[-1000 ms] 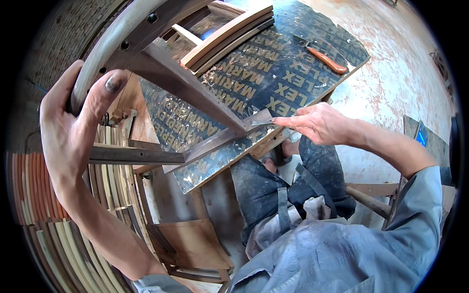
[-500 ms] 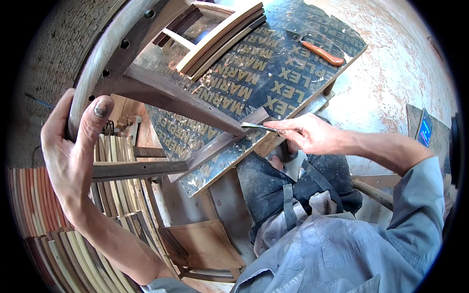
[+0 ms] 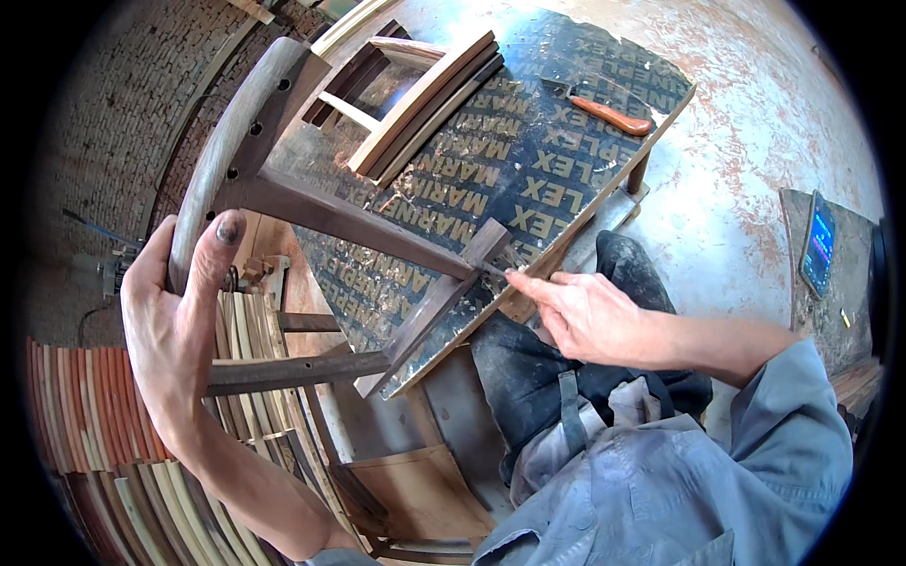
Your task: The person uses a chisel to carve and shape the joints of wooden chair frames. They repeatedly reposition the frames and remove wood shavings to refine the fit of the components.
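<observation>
A dark wooden frame [image 3: 359, 224], with a curved piece bored with several round holes, stands tilted over the bench. My left hand [image 3: 170, 311] is wrapped round the end of its curved piece, thumb on the near side. At the joint where a long rail meets a short crosspiece [image 3: 429, 311], my right hand [image 3: 590, 316] pinches a thin metal blade [image 3: 491, 270]. The blade's tip touches or lies very close to that joint; its handle end is hidden in my fingers. My right forefinger stretches along the blade.
The black printed plywood benchtop [image 3: 528, 123] carries wood chips, a stack of small wooden frames [image 3: 429, 104] and an orange-handled tool [image 3: 612, 115]. Stacked wooden strips [image 3: 104, 406] stand at the left. A phone [image 3: 817, 245] rests on a board at the right.
The view has shifted, so more of the curved piece's upper end shows. My right hand has tilted, its forefinger now further along the blade, still at the joint. My left hand keeps its grip.
</observation>
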`<action>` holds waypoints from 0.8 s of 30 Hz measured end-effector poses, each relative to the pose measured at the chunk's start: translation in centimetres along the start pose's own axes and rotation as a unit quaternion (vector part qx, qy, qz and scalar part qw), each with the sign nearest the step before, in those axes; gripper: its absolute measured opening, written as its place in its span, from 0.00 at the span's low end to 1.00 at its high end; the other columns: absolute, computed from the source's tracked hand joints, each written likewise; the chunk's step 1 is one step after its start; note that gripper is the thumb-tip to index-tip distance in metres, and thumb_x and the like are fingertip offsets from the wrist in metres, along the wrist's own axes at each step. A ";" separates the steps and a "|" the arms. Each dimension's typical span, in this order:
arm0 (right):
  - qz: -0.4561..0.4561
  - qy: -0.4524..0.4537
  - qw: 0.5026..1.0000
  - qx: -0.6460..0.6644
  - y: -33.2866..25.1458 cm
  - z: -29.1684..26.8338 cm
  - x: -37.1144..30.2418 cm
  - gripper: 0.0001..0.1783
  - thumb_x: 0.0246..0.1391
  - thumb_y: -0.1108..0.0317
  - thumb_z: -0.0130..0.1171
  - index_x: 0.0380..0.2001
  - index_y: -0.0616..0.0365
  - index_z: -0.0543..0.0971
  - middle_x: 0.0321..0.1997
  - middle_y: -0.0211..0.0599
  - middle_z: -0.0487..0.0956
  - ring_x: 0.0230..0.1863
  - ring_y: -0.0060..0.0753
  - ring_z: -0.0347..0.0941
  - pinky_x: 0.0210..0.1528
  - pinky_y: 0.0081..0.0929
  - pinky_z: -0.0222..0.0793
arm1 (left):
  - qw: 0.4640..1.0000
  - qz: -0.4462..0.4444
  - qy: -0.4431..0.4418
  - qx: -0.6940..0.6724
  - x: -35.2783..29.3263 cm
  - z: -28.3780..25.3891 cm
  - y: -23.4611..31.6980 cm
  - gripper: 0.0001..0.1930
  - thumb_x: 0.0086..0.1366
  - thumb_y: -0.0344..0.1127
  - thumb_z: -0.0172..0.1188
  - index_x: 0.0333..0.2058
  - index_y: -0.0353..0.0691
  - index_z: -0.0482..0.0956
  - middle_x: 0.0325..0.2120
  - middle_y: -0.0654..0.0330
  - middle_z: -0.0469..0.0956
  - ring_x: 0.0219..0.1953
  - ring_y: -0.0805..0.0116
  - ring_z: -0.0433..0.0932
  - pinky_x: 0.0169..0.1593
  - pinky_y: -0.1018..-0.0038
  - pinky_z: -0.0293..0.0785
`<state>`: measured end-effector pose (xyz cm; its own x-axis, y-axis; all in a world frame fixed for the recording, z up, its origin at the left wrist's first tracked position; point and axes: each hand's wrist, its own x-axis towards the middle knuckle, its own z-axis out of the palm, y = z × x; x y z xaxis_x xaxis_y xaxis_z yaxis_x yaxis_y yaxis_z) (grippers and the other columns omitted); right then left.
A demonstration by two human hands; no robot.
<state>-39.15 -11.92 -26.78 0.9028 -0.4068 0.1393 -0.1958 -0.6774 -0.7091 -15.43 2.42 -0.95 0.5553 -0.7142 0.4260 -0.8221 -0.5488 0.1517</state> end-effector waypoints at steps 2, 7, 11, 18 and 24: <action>0.017 0.005 1.000 -0.018 -1.3 0.3 0.3 0.28 0.58 0.76 0.54 0.64 0.60 0.73 0.29 0.58 0.81 0.34 0.59 0.82 0.36 0.53 0.78 | 1.000 0.002 0.023 0.006 0.0 0.1 0.4 0.38 0.60 0.73 0.64 0.30 0.34 0.80 0.14 0.69 0.62 0.18 0.76 0.62 0.25 0.73 0.59; 0.061 0.048 0.982 0.175 -1.1 2.3 2.7 0.23 0.61 0.75 0.52 0.59 0.66 0.76 0.35 0.70 0.80 0.42 0.62 0.82 0.43 0.52 0.76 | 1.000 -0.010 -0.007 -0.026 -1.0 -0.7 1.6 0.36 0.60 0.70 0.66 0.31 0.32 0.83 0.16 0.64 0.70 0.19 0.73 0.69 0.26 0.72 0.63; 0.071 0.091 0.970 0.215 -1.7 4.8 3.0 0.27 0.63 0.75 0.50 0.66 0.64 0.71 0.41 0.67 0.81 0.46 0.65 0.81 0.48 0.46 0.75 | 0.999 0.004 -0.038 -0.007 -0.3 -0.7 0.7 0.43 0.57 0.77 0.62 0.36 0.31 0.85 0.16 0.64 0.70 0.20 0.74 0.70 0.28 0.70 0.66; -0.014 0.046 0.995 0.090 -3.9 4.0 -2.5 0.37 0.58 0.80 0.52 0.72 0.59 0.63 0.37 0.59 0.79 0.38 0.63 0.78 0.43 0.52 0.74 | 0.999 0.020 -0.050 0.006 -0.7 -1.0 0.7 0.41 0.60 0.74 0.63 0.38 0.32 0.87 0.13 0.62 0.73 0.18 0.72 0.77 0.24 0.70 0.74; -0.035 0.029 0.999 0.018 -4.0 3.9 -0.6 0.37 0.55 0.81 0.55 0.70 0.60 0.65 0.28 0.57 0.78 0.34 0.63 0.77 0.37 0.52 0.74 | 0.994 0.105 -0.005 0.002 0.6 0.4 -1.1 0.34 0.65 0.67 0.63 0.52 0.41 0.83 0.31 0.52 0.83 0.30 0.66 0.85 0.32 0.67 0.83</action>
<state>-37.45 -6.57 -26.76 0.8894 -0.3959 0.2285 -0.1186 -0.6826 -0.7211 -14.17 2.44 -1.25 0.3726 -0.8172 0.4397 -0.9195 -0.3892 0.0558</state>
